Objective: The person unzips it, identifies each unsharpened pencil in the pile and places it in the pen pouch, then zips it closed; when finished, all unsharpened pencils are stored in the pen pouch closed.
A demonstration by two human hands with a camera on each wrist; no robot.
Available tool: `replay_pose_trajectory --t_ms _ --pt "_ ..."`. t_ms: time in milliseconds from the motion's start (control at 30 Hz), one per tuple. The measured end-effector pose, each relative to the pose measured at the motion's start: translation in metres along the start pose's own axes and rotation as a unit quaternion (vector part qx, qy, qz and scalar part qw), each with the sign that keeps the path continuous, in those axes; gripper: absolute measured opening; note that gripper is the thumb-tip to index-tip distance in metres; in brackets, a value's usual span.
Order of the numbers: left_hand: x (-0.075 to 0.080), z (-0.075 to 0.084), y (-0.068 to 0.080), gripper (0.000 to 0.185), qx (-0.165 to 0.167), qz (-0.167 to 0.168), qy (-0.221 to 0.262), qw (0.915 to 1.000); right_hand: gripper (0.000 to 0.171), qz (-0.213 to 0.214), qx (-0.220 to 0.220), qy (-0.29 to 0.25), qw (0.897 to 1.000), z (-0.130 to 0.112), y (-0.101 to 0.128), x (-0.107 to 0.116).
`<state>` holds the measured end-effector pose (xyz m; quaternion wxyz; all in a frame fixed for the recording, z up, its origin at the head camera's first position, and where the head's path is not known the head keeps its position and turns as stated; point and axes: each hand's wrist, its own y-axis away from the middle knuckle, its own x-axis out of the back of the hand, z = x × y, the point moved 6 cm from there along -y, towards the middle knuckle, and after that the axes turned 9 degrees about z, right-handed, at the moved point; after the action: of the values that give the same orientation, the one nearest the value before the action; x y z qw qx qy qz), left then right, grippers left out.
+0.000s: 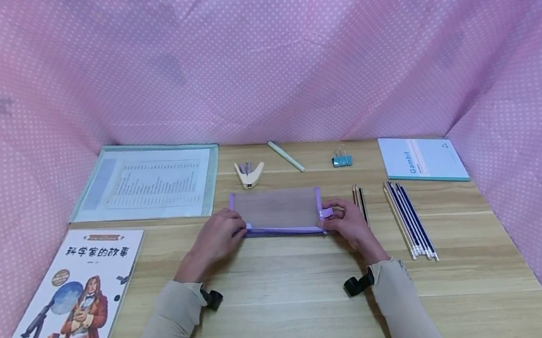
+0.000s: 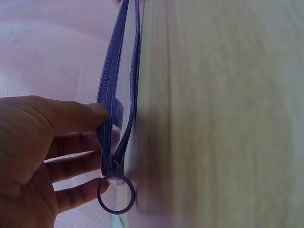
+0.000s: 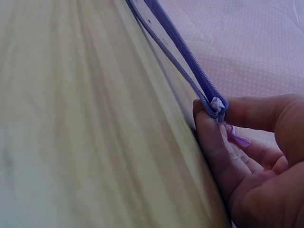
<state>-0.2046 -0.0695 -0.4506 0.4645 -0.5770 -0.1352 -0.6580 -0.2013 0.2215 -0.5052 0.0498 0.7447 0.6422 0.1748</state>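
Far left, an illustrated book [image 1: 75,297] with Chinese lettering; behind it, a clear folder [image 1: 161,180] with a printed sheet. Left hand [image 1: 218,236] pinches the near left corner of a purple-edged zip pouch [image 1: 277,208], beside the slider and its ring [image 2: 116,212]. Pouch lies mid-table, zipper edges parted; stapler [image 1: 249,176] and green pen [image 1: 286,156] beyond. Right hand [image 1: 347,221] pinches its near right corner. Then binder clip [image 1: 342,161] behind, two pencil groups, white-and-blue notebook [image 1: 424,159] far right.
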Motion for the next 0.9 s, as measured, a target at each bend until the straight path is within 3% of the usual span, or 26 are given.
replay_pose_trajectory --t_ms 600,900 --pt "0.003 0.011 0.002 0.008 -0.001 -0.031 -0.028 0.9991 0.051 -0.012 -0.01 -0.003 1.0 -0.002 0.0 0.001" --pt "0.002 0.014 0.002 0.007 -0.005 -0.027 -0.028 0.9992 0.05 -0.023 -0.011 -0.002 1.0 -0.003 0.001 0.001"
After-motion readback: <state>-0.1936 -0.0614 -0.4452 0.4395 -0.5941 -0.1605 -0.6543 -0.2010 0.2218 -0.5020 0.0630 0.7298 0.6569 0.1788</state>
